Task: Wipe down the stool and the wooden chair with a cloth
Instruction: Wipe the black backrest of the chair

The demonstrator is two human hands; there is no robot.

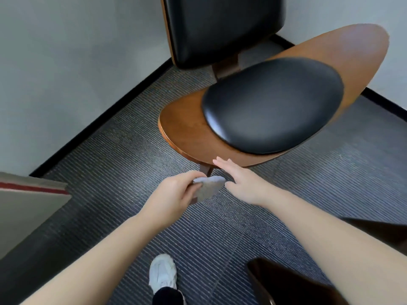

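At centre frame the left hand (174, 194) pinched a folded grey cloth (209, 187), just below the front edge of the wooden chair (187, 128). The right hand (244, 183) was spread wide beside the cloth, fingertips by the seat's rim.

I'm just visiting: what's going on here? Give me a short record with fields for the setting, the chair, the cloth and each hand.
setting: striped carpet in a corner with pale walls
wooden chair: brown wood shell, black seat pad and black backrest
cloth: small, pale, folded, held in front of the chair's front edge
left hand: pinching the cloth
right hand: open, fingers spread, beside the cloth near the seat's front edge
also visible: white shoe
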